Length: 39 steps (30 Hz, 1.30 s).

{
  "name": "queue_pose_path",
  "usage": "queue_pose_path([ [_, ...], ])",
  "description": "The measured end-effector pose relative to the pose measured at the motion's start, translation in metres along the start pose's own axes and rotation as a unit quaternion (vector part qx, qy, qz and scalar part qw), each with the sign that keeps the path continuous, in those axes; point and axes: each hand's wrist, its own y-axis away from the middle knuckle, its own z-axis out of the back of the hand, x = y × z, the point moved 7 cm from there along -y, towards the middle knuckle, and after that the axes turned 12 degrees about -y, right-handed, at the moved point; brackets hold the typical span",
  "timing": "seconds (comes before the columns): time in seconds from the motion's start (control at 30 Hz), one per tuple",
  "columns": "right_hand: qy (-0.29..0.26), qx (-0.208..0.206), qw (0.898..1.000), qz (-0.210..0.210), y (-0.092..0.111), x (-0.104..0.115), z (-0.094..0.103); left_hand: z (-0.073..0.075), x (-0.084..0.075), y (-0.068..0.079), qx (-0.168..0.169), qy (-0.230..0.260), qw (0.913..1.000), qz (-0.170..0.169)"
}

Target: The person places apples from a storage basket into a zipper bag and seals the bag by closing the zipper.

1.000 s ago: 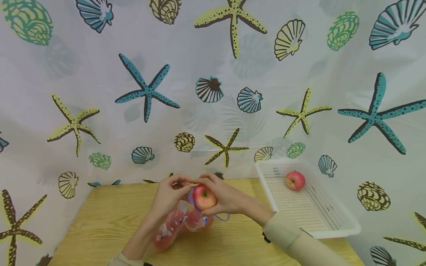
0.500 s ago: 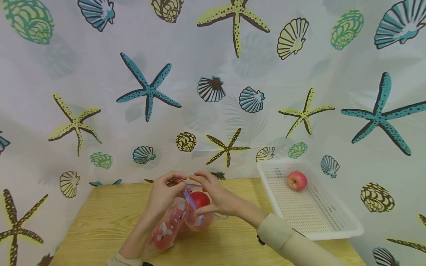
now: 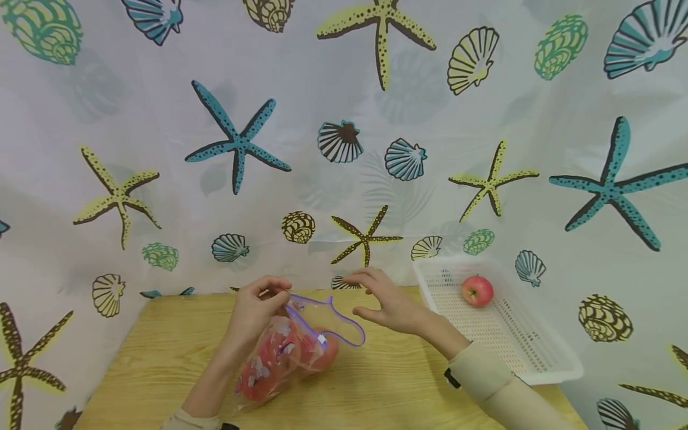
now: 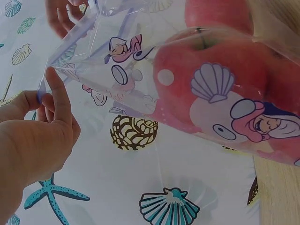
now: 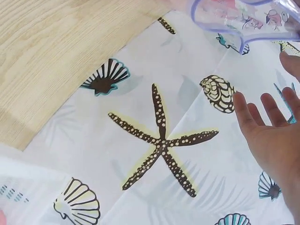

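A clear zip bag [image 3: 269, 358] printed with cartoon figures lies on the table with several red apples [image 4: 206, 70] inside. Its purple-edged mouth gapes toward the right. My left hand [image 3: 259, 304] pinches the bag's edge between thumb and fingertips; the left wrist view shows this hand [image 4: 42, 126] at the purple zip strip. My right hand [image 3: 389, 304] is apart from the bag, to the right of its mouth, with thumb and fingers spread and nothing held. In the right wrist view the same hand [image 5: 276, 126] shows relaxed, slightly bent fingers.
A white perforated basket [image 3: 443, 328] stands at the table's right side with one apple [image 3: 477, 291] in it. Behind the wooden table [image 3: 161, 346] hangs a white curtain [image 3: 322, 191] printed with shells and starfish.
My right hand held an apple at the bag's mouth, released it into the bag, and drew back to the right. The left hand kept hold of the bag's edge, shifting slightly left.
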Motion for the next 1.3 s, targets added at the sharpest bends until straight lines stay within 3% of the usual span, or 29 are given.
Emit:
queue_pose_path([
  [0.23, 0.046, -0.005, 0.997, -0.059, 0.019, -0.024, 0.026, -0.004, 0.003, 0.003, 0.010, 0.004, 0.9998, 0.015],
  [0.57, 0.084, -0.045, 0.991, -0.092, 0.040, -0.052, 0.064, -0.005, 0.008, 0.004, 0.015, -0.006, 0.9998, 0.014],
  [0.93, 0.113, -0.041, 0.986, -0.119, 0.052, -0.066, 0.081, -0.005, 0.008, 0.005, 0.019, -0.003, 0.9998, 0.011],
  [1.3, 0.164, -0.036, 0.971, -0.167, 0.079, -0.108, 0.102, -0.010, 0.010, 0.005, 0.023, -0.007, 0.9996, 0.012],
])
